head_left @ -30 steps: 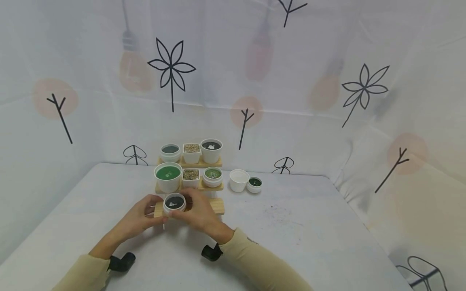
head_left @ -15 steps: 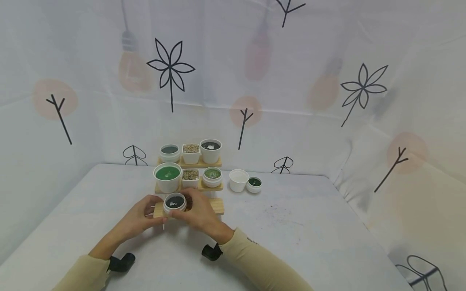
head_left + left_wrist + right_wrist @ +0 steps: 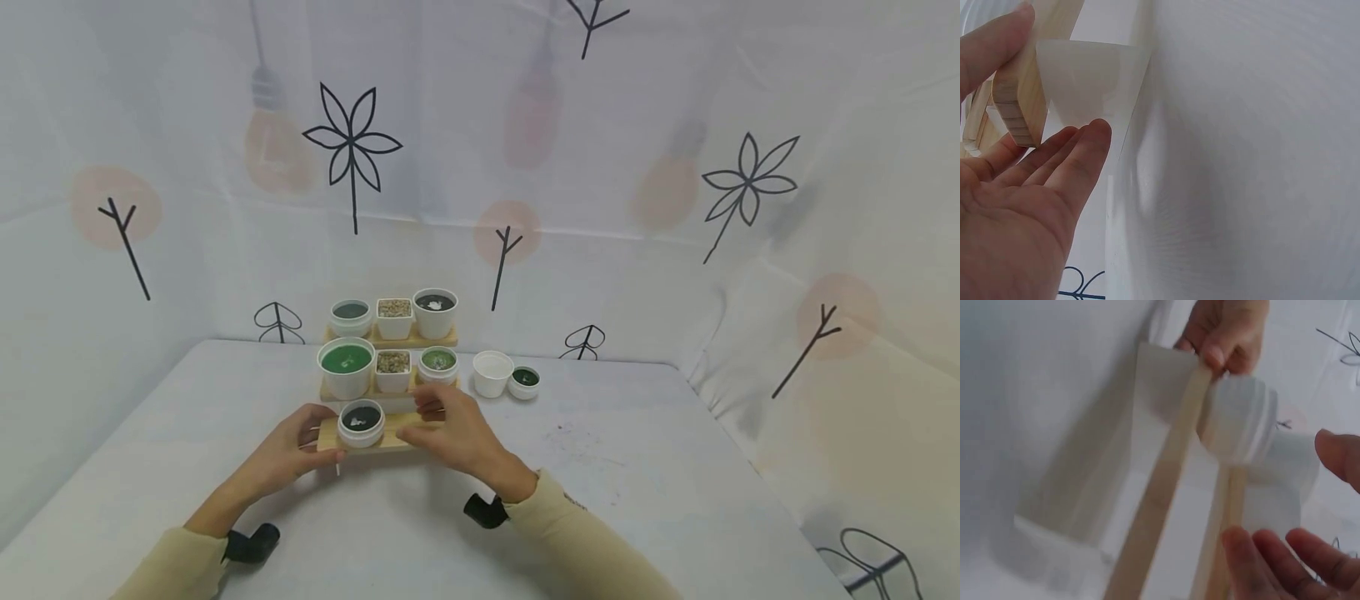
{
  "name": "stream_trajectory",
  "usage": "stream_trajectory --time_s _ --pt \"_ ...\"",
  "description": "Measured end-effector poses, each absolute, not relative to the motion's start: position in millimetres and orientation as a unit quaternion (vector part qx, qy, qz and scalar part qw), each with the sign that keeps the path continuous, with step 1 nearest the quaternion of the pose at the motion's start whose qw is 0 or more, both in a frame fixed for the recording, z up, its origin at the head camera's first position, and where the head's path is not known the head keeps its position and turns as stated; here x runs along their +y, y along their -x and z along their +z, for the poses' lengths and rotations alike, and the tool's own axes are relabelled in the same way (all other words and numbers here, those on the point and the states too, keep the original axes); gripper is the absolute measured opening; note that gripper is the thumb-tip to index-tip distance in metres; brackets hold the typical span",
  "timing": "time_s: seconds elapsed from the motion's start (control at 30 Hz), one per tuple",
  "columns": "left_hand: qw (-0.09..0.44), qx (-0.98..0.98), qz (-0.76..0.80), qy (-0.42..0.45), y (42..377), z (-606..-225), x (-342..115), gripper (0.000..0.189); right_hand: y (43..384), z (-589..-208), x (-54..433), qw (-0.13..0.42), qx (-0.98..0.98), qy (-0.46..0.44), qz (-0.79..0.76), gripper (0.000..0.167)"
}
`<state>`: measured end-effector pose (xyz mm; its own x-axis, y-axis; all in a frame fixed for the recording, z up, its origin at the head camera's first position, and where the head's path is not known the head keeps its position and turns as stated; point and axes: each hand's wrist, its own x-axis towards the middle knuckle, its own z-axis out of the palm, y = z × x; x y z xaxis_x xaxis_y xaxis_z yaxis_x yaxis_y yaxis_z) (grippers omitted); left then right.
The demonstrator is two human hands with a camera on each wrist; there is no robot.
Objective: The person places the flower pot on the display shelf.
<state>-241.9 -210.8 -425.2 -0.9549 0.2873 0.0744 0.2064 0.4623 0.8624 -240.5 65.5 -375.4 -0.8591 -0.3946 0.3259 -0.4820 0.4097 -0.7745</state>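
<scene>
A small round white pot [image 3: 361,423] with dark contents stands at the left end of the front wooden shelf board [image 3: 394,431]. My left hand [image 3: 288,446] grips that end of the board, and the left wrist view shows the thumb on one side of the wood [image 3: 1025,112] and fingers on the other. Apart from the pot, my right hand [image 3: 463,435] hovers over the board's right part, its fingers loosely spread and holding nothing. In the right wrist view the pot [image 3: 1241,419] sits beyond the right hand's fingers.
Behind, the middle tier carries a large cup [image 3: 347,367] with green contents, a square pot [image 3: 393,370] and a round pot [image 3: 438,364]. Several pots fill the back tier. Right of the stand are a white cup [image 3: 492,374] and a small dark-green pot [image 3: 524,383].
My right hand has let go of the small pot and moved right along the front board. The pot stays at the left end, and my left hand has kept its grip.
</scene>
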Motion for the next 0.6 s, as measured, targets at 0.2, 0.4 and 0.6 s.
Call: stream_trajectory --time_s 0.2,0.4,0.6 --pt "0.039 0.858 0.492 -0.141 242.0 -426.8 -211.4 0.071 244.7 -364.2 98.8 0.057 -0.843 -0.279 0.457 0.041" --pt "0.037 0.857 0.494 -0.141 242.1 -428.5 -211.6 0.07 254.3 -350.8 120.8 0.091 -0.837 -0.263 0.471 0.039" --pt "0.039 0.858 0.493 -0.139 242.1 -427.8 -210.7 0.071 269.0 -345.1 144.0 0.137 -0.846 -0.227 0.462 0.035"
